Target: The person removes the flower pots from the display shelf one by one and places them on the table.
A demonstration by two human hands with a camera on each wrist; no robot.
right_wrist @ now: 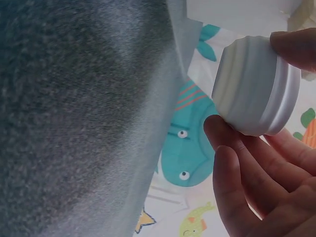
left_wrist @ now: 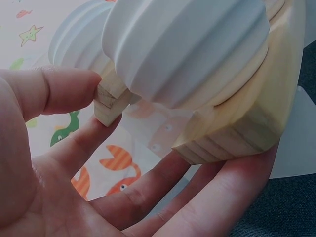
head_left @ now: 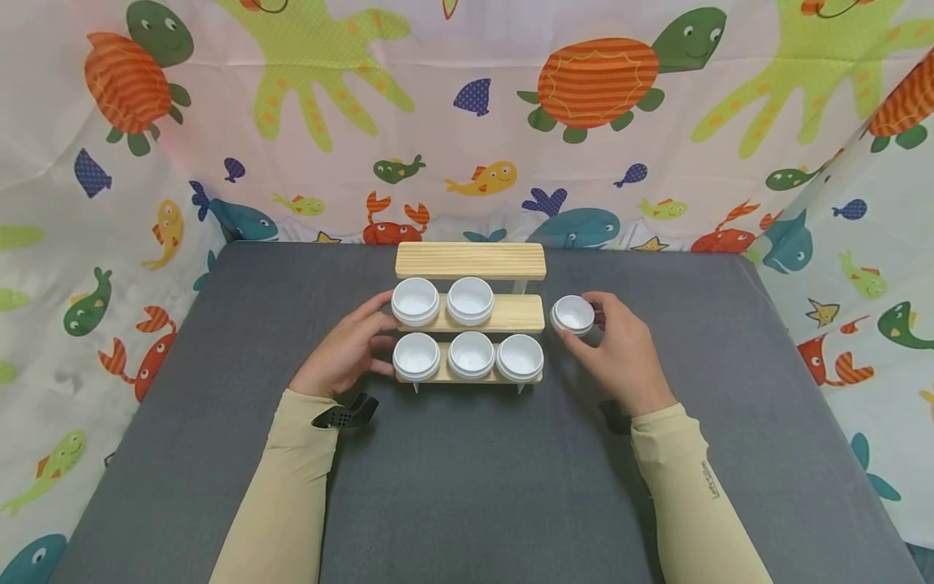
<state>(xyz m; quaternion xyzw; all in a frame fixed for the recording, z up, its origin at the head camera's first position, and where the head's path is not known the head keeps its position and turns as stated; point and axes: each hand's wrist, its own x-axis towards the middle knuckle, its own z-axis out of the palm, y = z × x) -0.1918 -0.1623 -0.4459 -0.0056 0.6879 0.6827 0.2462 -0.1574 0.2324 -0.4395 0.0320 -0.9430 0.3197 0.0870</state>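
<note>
A three-tier wooden stand (head_left: 516, 313) holds several white cups: three on the lowest tier, two on the left and centre of the middle tier. The top tier (head_left: 470, 260) bears none. At the stand's left end, the left hand (head_left: 345, 350) grips the ends of the two lower tiers; the left wrist view shows thumb and fingers on the wood (left_wrist: 232, 138) beside ridged cups (left_wrist: 185, 49). Just right of the middle tier, the right hand (head_left: 626, 357) holds a white cup (head_left: 572, 314) between thumb and fingers; in the right wrist view that cup (right_wrist: 256, 86) is tilted on its side.
The stand rests on a grey cloth-covered table (head_left: 467, 487). Behind it and on both sides hangs a white curtain (head_left: 438, 73) printed with sea animals. Black straps (head_left: 346, 412) sit at both wrists, over beige sleeves (head_left: 277, 495).
</note>
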